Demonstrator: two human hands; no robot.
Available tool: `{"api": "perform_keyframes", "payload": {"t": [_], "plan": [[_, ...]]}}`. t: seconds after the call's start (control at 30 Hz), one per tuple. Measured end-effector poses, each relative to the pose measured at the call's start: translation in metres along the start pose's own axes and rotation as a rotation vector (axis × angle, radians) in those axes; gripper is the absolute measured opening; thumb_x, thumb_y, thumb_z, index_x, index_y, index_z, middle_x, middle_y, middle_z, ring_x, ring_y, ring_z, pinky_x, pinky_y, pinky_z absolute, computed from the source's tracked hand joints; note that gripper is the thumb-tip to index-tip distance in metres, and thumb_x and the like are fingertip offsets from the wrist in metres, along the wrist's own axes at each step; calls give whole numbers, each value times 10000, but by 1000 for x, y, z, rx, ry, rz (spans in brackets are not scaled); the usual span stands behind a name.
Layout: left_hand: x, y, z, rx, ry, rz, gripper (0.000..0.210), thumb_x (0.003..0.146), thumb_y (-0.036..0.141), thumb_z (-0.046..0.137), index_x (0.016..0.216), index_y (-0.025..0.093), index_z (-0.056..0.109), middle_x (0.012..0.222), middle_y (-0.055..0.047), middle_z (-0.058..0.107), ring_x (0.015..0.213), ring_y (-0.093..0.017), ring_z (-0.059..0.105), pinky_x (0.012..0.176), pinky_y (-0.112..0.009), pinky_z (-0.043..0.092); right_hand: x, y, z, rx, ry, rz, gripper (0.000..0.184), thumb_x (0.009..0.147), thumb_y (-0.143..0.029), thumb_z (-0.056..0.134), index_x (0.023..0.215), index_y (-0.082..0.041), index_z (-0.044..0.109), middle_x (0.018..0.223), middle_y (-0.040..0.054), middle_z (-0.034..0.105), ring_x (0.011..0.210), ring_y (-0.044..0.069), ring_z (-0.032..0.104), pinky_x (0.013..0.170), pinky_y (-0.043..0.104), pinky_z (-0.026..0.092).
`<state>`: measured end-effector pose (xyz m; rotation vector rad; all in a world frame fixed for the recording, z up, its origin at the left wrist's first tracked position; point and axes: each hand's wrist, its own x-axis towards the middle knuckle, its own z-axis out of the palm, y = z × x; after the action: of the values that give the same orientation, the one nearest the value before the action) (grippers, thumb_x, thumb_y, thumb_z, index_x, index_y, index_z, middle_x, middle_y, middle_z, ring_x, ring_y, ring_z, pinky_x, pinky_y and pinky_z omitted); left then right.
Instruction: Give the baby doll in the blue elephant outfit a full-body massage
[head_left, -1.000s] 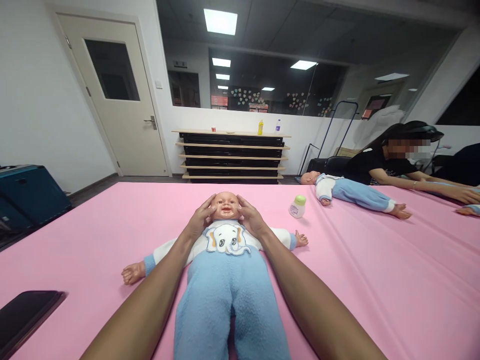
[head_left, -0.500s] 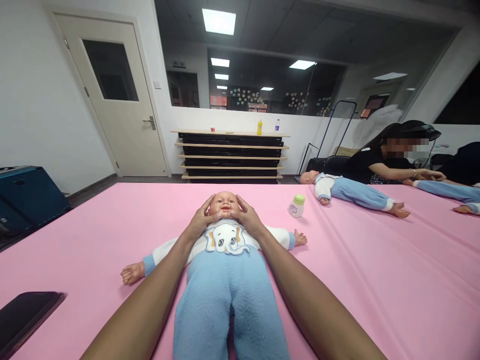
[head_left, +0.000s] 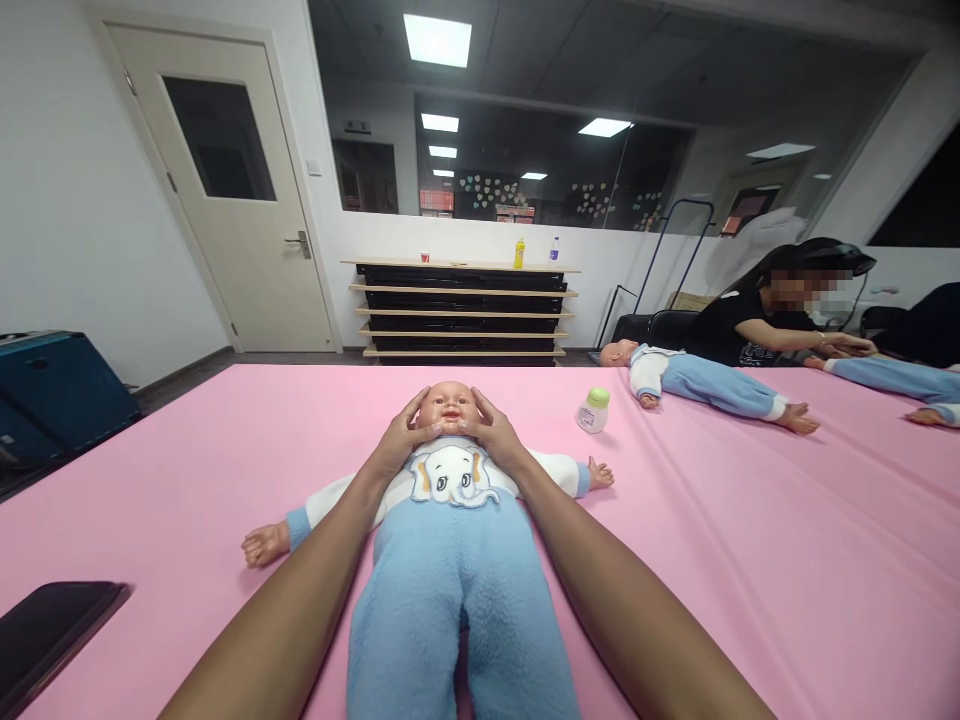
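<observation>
A baby doll [head_left: 454, 540] lies face up on a pink cloth [head_left: 675, 590], its feet toward me and its arms spread wide. It wears a white top with an elephant face and fuzzy blue trousers. My left hand [head_left: 401, 440] cups the left side of the doll's head, thumb by its chin and fingers along the cheek. On the other side, my right hand [head_left: 499, 435] cups the head in the same way, its thumb near the mouth. A small white bottle with a green cap [head_left: 593, 411] stands beyond the doll's arm on the right.
A dark phone [head_left: 56, 635] lies at the near left. Another doll in blue [head_left: 705, 380] lies at the far right, and a person in black [head_left: 757, 320] sits beyond it, hands at a further doll [head_left: 892, 378]. A blue suitcase [head_left: 64, 400] stands left of the table.
My hands keep the same hold on the doll's head. The seated person at the right has shifted slightly to the left.
</observation>
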<state>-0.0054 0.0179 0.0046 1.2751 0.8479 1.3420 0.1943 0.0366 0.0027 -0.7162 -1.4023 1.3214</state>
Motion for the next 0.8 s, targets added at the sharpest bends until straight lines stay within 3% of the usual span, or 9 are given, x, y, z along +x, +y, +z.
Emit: {"api": "perform_keyframes", "payload": {"t": [0.17, 0.33, 0.4, 0.6, 0.73, 0.8], "plan": [[2, -1, -1, -129, 18, -50, 765, 808, 428, 708, 1489, 249, 409, 1520, -112, 441, 1288, -314, 539, 1050, -433, 483, 1, 1, -1, 138, -2, 62, 777, 794, -431, 667, 1495, -237, 395, 1521, 47, 436, 1321, 287, 504, 1051, 428, 468], [-2, 2, 2, 96, 3, 34, 983, 664, 323, 858, 1512, 265, 363, 1538, -107, 414, 1295, -340, 523, 1044, -436, 483, -4, -2, 2, -87, -8, -29, 1079, 628, -375, 873, 1534, -234, 306, 1539, 60, 406, 1383, 280, 430, 1133, 399, 388], [-2, 2, 3, 119, 5, 34, 996, 660, 334, 861, 1516, 258, 357, 1525, -113, 432, 1278, -347, 536, 1038, -445, 485, -5, -3, 2, -108, -20, -47, 1109, 616, -375, 884, 1541, -226, 290, 1530, 67, 417, 1383, 280, 431, 1144, 400, 375], [0, 0, 1, 48, 23, 30, 942, 674, 318, 843, 1500, 238, 399, 1533, -103, 428, 1354, -331, 464, 1112, -417, 413, 1, -1, 0, -7, 32, 9, 990, 641, -362, 849, 1505, -231, 383, 1531, 57, 418, 1370, 290, 444, 1142, 406, 374], [1, -1, 2, -104, 16, -49, 823, 787, 431, 738, 1508, 254, 383, 1521, -108, 444, 1283, -315, 543, 1054, -420, 471, 2, -1, 2, 203, 21, 92, 781, 769, -424, 697, 1482, -258, 424, 1517, 38, 442, 1328, 296, 496, 1071, 436, 453], [1, -1, 3, -97, 19, -29, 814, 798, 451, 726, 1506, 241, 383, 1514, -113, 452, 1288, -313, 539, 1051, -411, 475, 2, -1, 3, 197, 26, 75, 739, 804, -446, 662, 1478, -255, 429, 1521, 37, 436, 1339, 290, 486, 1078, 434, 448]]}}
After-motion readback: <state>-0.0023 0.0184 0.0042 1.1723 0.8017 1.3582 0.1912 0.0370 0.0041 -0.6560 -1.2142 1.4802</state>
